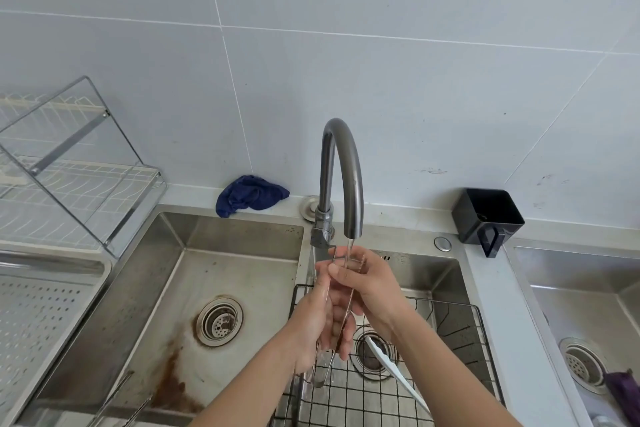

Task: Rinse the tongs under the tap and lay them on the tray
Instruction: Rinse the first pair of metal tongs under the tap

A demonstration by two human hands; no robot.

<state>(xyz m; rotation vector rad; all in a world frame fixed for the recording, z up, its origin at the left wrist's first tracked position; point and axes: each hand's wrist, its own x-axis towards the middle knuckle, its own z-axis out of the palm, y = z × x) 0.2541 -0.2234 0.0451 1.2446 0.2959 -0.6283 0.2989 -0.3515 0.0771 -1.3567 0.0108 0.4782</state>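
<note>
Thin metal tongs stand nearly upright under the grey curved tap, tips up, and a stream of water runs onto them. My left hand grips the tongs' lower half from the left. My right hand pinches the upper part near the tips, just below the spout. Both hands hover over the divider between the two sink basins. The perforated metal tray lies at the far left, beside the left basin, with nothing on it in view.
Behind the tray stands a wire dish rack. In the right basin, a wire basket holds a white utensil. A blue cloth and a black container sit on the back ledge. Thin metal rods lie at the left basin's front edge.
</note>
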